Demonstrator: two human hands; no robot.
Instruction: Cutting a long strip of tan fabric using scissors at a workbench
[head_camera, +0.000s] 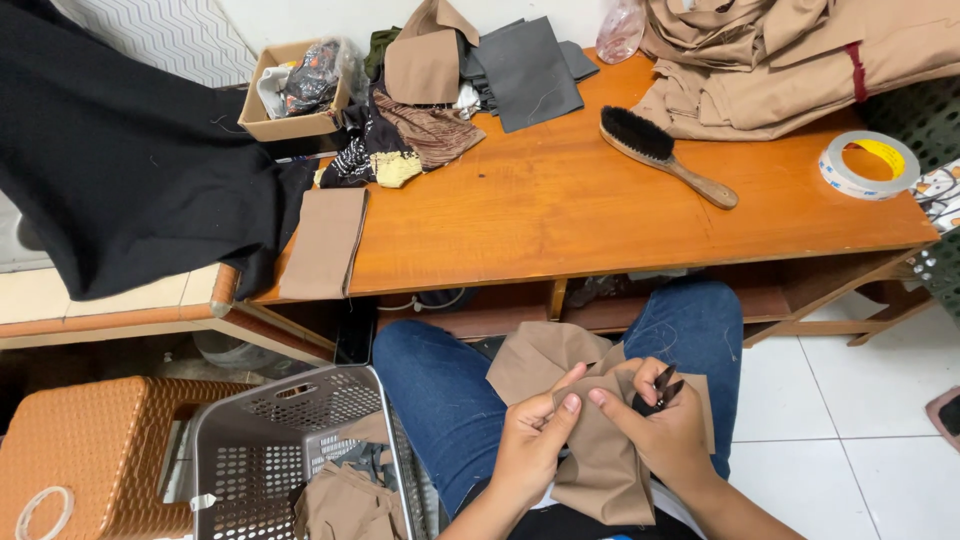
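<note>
Open worktop (560, 215): bare wood mid-span, my grip passes freely.
Blocking: brush (665, 155), tape roll (868, 164), fabric heap (440, 90).
Left of my knees: grey basket (300, 440).
Right: bare floor (850, 420).

Up at eleven o'clock, an open brown cardboard box (292, 92) sits at the table's far left corner, stuffed with crumpled patterned bags. At twelve to one o'clock, a clear plastic bag (620, 30) with a pinkish tint slumps against the wall. No labels, signs or screens show anywhere.
</note>
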